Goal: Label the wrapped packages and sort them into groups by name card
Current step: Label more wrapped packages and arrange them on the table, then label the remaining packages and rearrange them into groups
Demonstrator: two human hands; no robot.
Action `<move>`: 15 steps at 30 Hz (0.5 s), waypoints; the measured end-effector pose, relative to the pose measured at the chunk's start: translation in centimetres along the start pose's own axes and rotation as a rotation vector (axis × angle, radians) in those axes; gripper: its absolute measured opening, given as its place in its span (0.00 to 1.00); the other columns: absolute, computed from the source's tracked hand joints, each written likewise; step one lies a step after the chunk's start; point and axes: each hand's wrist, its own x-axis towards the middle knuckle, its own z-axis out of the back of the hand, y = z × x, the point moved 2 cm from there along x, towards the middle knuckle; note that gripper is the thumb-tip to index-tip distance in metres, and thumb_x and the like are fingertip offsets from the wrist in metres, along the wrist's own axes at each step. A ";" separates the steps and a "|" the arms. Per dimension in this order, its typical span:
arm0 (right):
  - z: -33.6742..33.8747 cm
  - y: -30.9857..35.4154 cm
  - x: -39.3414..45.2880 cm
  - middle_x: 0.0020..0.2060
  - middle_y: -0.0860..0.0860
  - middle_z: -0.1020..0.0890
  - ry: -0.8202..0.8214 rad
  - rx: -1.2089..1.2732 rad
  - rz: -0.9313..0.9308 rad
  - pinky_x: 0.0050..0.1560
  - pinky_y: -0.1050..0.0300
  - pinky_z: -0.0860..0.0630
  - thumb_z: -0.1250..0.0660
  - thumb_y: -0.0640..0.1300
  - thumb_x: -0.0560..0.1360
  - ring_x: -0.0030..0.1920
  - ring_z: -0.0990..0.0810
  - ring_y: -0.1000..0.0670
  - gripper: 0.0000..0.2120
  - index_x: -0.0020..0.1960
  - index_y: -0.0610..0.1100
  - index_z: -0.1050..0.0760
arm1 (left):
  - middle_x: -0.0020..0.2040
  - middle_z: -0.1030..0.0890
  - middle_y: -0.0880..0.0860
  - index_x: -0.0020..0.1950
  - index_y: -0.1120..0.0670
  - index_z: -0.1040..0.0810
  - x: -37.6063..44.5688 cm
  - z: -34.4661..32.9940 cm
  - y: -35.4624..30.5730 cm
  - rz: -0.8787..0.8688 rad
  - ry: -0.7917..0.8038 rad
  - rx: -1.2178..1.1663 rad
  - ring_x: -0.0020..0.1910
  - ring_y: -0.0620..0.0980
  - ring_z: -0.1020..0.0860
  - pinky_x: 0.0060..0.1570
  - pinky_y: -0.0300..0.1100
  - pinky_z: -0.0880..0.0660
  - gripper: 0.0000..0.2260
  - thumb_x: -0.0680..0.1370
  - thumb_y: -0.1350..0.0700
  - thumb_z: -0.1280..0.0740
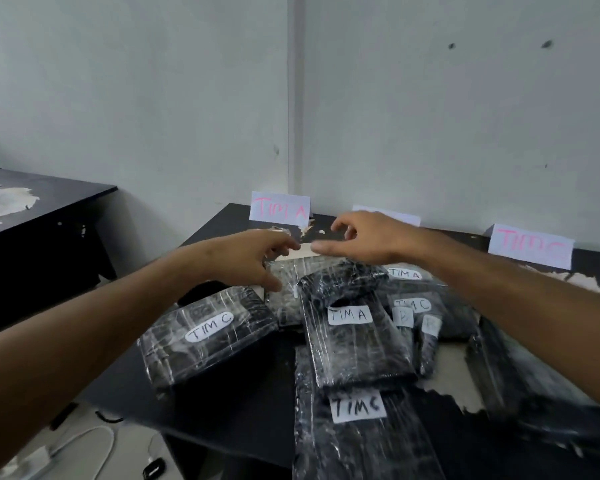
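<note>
Several black packages wrapped in clear film lie heaped on the black table (229, 223). Labels read TIM C (208, 327), TIM A (350, 315), TIM C (357, 407), TIM A (404, 273) and TIM C (413, 304). Name cards stand at the wall: TIM A (279, 211), a middle card (385, 216) partly hidden by my right hand, and TIM C (530, 245). My left hand (253, 254) grips the far end of an unlabelled-looking package (284, 289) just before the TIM A card. My right hand (361, 240) hovers beside it with fingers loosely curled, holding nothing I can see.
A second black table (32, 202) stands to the left across a gap. White cables and small devices (84, 445) lie on the floor below. The wall runs close behind the cards. The tabletop has pale worn patches (454, 368).
</note>
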 end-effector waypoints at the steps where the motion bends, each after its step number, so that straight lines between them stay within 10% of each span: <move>1: -0.5 0.0 -1.2 0.66 0.50 0.23 0.006 -0.008 -0.019 0.56 0.51 0.25 0.39 0.83 0.64 0.60 0.23 0.48 0.49 0.73 0.51 0.30 | 0.68 0.25 0.46 0.77 0.45 0.32 -0.6 -0.2 -0.2 0.014 0.015 -0.016 0.63 0.44 0.24 0.60 0.38 0.28 0.37 0.71 0.49 0.19; 5: -2.8 0.3 -4.2 0.74 0.45 0.34 0.014 -0.097 -0.091 0.65 0.44 0.28 0.38 0.87 0.54 0.71 0.30 0.41 0.62 0.79 0.54 0.41 | 0.73 0.27 0.51 0.80 0.44 0.39 -2.6 -1.8 -1.2 0.106 0.062 -0.012 0.62 0.48 0.24 0.63 0.45 0.27 0.46 0.68 0.40 0.19; 15: -6.3 -1.8 -5.9 0.69 0.47 0.36 -0.068 0.036 -0.091 0.60 0.51 0.25 0.22 0.70 0.61 0.64 0.26 0.45 0.55 0.79 0.57 0.45 | 0.62 0.17 0.48 0.81 0.43 0.45 -3.6 -6.2 -5.3 0.090 -0.087 0.016 0.61 0.50 0.20 0.66 0.55 0.27 0.46 0.71 0.36 0.24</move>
